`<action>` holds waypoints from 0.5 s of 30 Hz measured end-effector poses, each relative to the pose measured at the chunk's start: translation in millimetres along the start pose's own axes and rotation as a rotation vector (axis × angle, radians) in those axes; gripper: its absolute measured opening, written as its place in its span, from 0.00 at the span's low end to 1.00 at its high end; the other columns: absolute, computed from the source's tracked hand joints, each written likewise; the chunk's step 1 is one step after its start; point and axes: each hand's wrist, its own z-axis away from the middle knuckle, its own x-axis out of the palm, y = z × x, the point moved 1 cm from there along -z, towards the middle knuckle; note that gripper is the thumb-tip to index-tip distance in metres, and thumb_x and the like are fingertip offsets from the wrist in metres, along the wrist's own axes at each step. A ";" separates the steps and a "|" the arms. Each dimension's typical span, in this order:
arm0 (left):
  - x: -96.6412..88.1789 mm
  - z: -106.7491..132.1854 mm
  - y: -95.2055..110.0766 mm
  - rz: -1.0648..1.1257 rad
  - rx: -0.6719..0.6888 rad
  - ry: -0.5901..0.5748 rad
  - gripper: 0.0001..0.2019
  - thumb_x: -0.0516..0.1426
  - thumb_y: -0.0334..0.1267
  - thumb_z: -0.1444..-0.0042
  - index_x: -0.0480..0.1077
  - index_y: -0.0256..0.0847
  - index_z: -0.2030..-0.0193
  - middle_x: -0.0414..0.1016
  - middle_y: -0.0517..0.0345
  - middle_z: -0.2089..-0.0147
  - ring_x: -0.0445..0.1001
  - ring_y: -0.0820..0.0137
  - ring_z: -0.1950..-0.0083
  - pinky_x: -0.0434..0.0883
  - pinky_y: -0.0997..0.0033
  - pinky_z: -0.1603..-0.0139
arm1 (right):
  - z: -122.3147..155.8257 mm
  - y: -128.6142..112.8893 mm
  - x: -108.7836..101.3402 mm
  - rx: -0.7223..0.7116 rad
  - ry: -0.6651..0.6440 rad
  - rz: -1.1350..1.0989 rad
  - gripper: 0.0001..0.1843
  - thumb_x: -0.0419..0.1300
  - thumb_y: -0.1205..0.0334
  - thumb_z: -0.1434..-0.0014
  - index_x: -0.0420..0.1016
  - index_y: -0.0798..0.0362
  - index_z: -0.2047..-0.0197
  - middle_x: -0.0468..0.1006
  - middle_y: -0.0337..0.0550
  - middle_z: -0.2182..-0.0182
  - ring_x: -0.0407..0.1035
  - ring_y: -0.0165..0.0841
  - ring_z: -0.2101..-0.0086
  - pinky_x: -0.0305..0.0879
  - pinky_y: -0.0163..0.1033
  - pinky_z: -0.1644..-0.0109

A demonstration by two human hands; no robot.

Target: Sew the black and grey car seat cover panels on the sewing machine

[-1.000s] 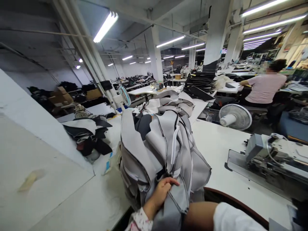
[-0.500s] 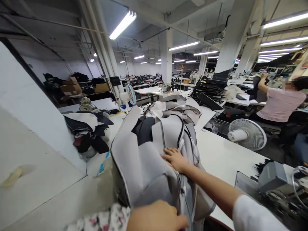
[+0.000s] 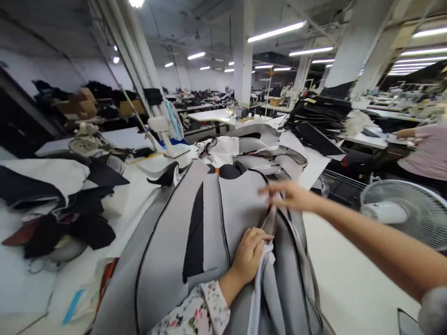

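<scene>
a large bundle of soft grey fabric panels with thin black edging [image 3: 240, 197] is lying on a smooth white worktable [image 3: 338, 260], straight in front of the person and filling the lower middle of the view. a narrow, tapering black fabric patch [image 3: 194, 239] is showing between two of its panels. the left hand [image 3: 247, 255], coming out of a white floral-print sleeve [image 3: 199, 311], is resting on the bundle with its fingers bent close together and closing on a grey fold, just above a long pale cloth strip [image 3: 258, 295]. the right hand [image 3: 291, 195] is hanging over the bundle's far right part, its fingers stretched out and loosely parted; they are blurring, so whether they are touching or holding fabric i cannot tell.

more grey and white pieces [image 3: 251, 146] are lying in a heap just beyond the bundle. loose black and white fabric scraps [image 3: 92, 230] are piling up at the left. a round white caged fan [image 3: 387, 213] is standing at the right, and a co-worker in a pink top [image 3: 428, 153] is sitting behind it.
</scene>
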 end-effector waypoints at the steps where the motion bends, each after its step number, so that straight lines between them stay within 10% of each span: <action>1: -1.9 3.3 -0.8 0.007 0.017 -0.005 0.19 0.46 0.42 0.28 0.78 0.41 0.49 0.76 0.48 0.52 0.72 0.60 0.47 0.67 0.56 0.42 | -27.7 41.2 -17.1 0.106 0.114 0.059 0.31 0.57 0.49 0.32 0.66 0.49 0.29 0.70 0.50 0.33 0.65 0.43 0.36 0.63 0.47 0.34; 4: -9.3 5.7 3.2 0.031 0.039 -0.003 0.18 0.46 0.38 0.27 0.77 0.41 0.47 0.76 0.48 0.52 0.72 0.63 0.48 0.68 0.60 0.44 | -112.4 154.3 -39.6 0.266 0.199 0.131 0.62 0.72 0.52 0.48 0.42 0.58 0.21 0.42 0.64 0.23 0.34 0.61 0.26 0.33 0.70 0.27; 8: -14.2 0.4 3.0 0.016 0.042 0.001 0.18 0.46 0.37 0.27 0.76 0.42 0.45 0.76 0.49 0.51 0.73 0.64 0.49 0.68 0.61 0.45 | -181.3 252.9 6.8 0.523 0.090 0.333 0.81 0.78 0.43 0.59 0.27 0.53 0.21 0.27 0.66 0.23 0.18 0.63 0.26 0.21 0.76 0.30; 15: -13.5 -5.2 -0.1 -0.069 0.067 -0.004 0.17 0.47 0.33 0.29 0.74 0.43 0.43 0.76 0.51 0.52 0.74 0.65 0.50 0.67 0.61 0.43 | -183.7 295.3 137.7 0.615 -0.026 0.173 0.63 0.63 0.38 0.41 0.31 0.62 0.21 0.57 0.78 0.31 0.53 0.62 0.31 0.50 0.74 0.33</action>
